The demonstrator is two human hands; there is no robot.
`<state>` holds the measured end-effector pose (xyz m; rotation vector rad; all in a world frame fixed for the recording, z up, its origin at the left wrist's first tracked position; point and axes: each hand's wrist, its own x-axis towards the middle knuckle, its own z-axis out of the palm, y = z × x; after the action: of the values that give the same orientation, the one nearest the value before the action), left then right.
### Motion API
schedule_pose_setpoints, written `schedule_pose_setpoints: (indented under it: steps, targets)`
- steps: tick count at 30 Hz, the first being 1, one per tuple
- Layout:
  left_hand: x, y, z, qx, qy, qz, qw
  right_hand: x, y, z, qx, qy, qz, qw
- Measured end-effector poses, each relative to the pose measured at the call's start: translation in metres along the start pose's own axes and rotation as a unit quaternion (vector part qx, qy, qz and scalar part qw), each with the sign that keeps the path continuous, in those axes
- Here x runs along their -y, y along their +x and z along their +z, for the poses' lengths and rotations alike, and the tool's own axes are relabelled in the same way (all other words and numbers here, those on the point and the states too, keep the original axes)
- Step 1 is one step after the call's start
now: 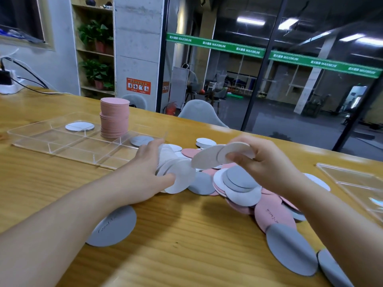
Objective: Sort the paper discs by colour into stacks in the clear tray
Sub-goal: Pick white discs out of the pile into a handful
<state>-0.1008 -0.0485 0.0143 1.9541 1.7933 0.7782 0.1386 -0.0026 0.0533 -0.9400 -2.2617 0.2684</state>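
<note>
- Left hand (149, 172) grips a fanned sheaf of white round paper discs (176, 175); right hand (263, 162) pinches two more white discs (219, 155).
- Mixed loose discs (259, 199) (pink, grey, white) lie near right.
- Clear plastic compartment tray (62, 146), far left, holds a tall pink disc stack (114, 118).

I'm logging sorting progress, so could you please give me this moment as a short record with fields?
left hand: holds a fanned bunch of white discs
right hand: pinches white discs lifted above the pile
clear tray: tall pink stack, white disc, grey disc, each in its own compartment
loose pile: mixed pink, grey and white discs on the wooden table
stray grey disc: under the left forearm
second tray: at the right edge
</note>
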Motion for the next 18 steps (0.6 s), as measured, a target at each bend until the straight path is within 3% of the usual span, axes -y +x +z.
schedule_pose_setpoints:
  steps: [12, 18]
  targets:
    - [0.001, 0.0, 0.0, 0.026, 0.004, 0.009, 1.0, 0.002, -0.009, 0.06, 0.035, -0.015, 0.052, 0.998]
    - [0.003, 0.005, 0.007, -0.014, 0.019, 0.02, 1.0, 0.018, -0.005, 0.075, 0.064, 0.022, 0.05, 0.996]
